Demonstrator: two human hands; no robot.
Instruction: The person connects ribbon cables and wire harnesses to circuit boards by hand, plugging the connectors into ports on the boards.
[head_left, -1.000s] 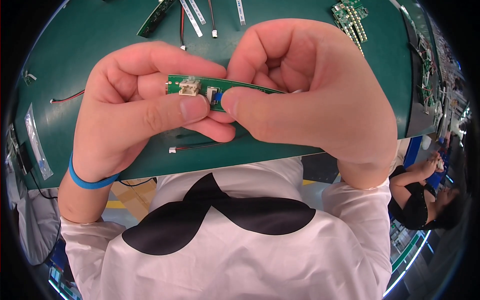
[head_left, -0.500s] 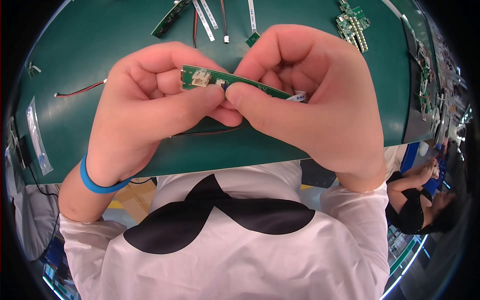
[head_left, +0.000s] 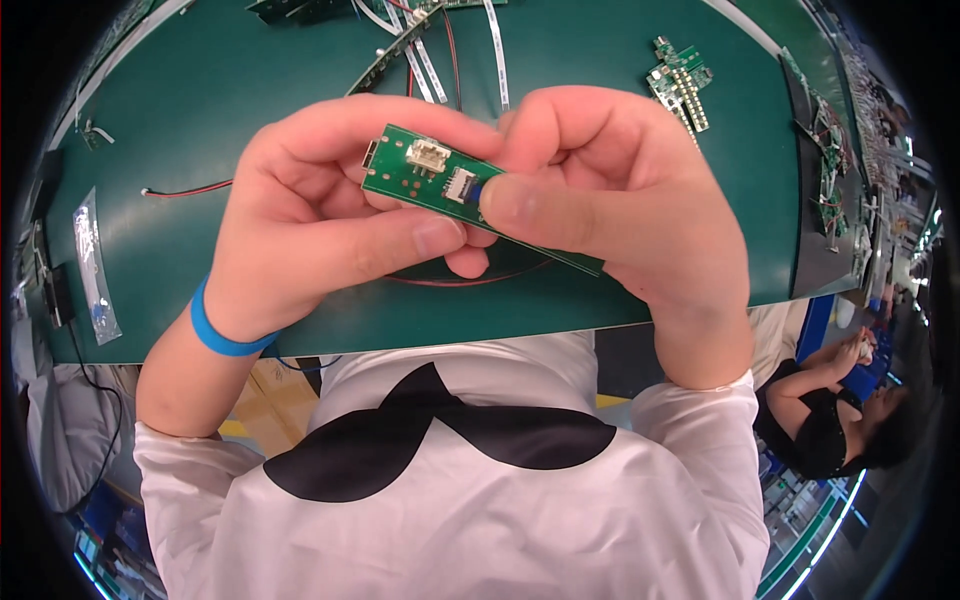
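Observation:
Between both hands is a narrow green circuit board (head_left: 405,182), tilted so its component side shows. It carries a white plug socket (head_left: 428,155) and a smaller white ribbon connector (head_left: 459,185). My left hand (head_left: 330,200) is closed on the board's left part, thumb along the lower edge and fingers behind. My right hand (head_left: 620,190) pinches the middle, its thumb pressed beside the small connector over a bit of blue, likely a ribbon cable end. The right thumb hides part of the board. A thin red-and-black wire (head_left: 470,283) runs beneath the hands.
On the green table (head_left: 270,70), more boards, white ribbon cables (head_left: 498,60) and wires lie at the back. A cluster of small boards (head_left: 682,85) sits at back right. A clear plastic bag (head_left: 92,265) lies at left. Boards rest on a dark mat (head_left: 812,200) at right; beyond sits another person (head_left: 830,400).
The board has turned from nearly edge-on to face up, tilting down to the right. My hands have lowered slightly, and the left thumb has slid away from the small connector.

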